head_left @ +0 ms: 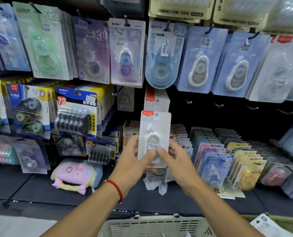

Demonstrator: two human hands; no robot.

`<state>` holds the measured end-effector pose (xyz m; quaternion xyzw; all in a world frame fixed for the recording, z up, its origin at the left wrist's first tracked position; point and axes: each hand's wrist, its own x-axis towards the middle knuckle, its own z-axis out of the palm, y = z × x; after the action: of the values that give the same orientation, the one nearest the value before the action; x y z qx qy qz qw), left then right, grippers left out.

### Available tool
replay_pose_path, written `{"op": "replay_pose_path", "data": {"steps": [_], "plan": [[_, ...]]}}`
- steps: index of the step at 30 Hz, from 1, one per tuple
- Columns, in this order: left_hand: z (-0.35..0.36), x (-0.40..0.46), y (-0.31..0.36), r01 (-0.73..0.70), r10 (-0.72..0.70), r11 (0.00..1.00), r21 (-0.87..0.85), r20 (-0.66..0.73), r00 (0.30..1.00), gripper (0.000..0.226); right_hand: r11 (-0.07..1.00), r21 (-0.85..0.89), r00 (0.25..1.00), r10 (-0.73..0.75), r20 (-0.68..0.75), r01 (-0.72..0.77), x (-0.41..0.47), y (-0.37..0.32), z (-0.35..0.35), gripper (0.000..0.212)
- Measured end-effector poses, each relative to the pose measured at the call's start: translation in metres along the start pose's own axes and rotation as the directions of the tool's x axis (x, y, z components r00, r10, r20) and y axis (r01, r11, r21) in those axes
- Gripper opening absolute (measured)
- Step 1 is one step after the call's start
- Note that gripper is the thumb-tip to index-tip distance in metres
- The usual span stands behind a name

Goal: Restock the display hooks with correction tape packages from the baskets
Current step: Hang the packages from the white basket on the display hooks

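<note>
Above the grey basket (152,224), left hand (133,161) and right hand (175,161) both pinch one white correction tape package (155,132).

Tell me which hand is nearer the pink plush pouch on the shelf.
Left. The left hand grips the white correction tape package just right of the pink plush pouch; the right hand holds the package's far side.

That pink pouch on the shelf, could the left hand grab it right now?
Probably not right away. The left hand is busy holding the white package together with the right hand. The pink pouch lies uncovered just to the left, so once the hand lets go, nothing seems to block it.
</note>
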<state>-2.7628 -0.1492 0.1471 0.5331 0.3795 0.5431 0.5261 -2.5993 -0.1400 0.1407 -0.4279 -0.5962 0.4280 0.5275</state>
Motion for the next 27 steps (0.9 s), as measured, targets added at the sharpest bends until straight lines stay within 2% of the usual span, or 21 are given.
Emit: {"op": "replay_pose_path", "data": {"steps": [5,9,14,17,21,23,27], "plan": [[0.013,0.007,-0.005,0.008,-0.010,0.999,0.033,0.071,0.997,0.039,1.000,-0.004,0.995,-0.008,-0.099,0.008,-0.002,0.005,-0.019,0.015],[0.023,0.019,-0.009,0.007,-0.006,0.995,0.100,-0.003,1.000,0.051,0.998,0.027,0.916,-0.048,-0.399,0.064,0.016,-0.002,-0.038,0.009],[0.027,0.027,-0.012,-0.085,0.110,0.923,0.374,-0.047,0.993,0.057,0.997,0.028,0.924,-0.056,-0.378,0.072,0.023,0.000,-0.067,0.013],[0.030,0.031,-0.007,-0.100,0.156,0.884,0.457,-0.088,0.984,0.057,0.997,-0.011,0.926,-0.073,-0.370,0.074,0.025,-0.001,-0.070,0.016],[0.031,0.036,-0.004,-0.193,0.242,0.730,0.656,0.016,0.970,0.061,0.995,-0.070,0.891,-0.101,-0.443,0.077,0.026,-0.002,-0.067,0.022],[0.030,0.042,-0.003,-0.209,0.218,0.679,0.704,0.078,0.973,0.065,0.993,-0.088,0.861,-0.110,-0.496,0.076,0.024,-0.001,-0.066,0.024],[0.026,0.053,-0.003,-0.188,0.140,0.715,0.673,0.125,0.982,0.069,0.991,-0.113,0.831,-0.122,-0.543,0.072,0.027,0.005,-0.069,0.022]]}}
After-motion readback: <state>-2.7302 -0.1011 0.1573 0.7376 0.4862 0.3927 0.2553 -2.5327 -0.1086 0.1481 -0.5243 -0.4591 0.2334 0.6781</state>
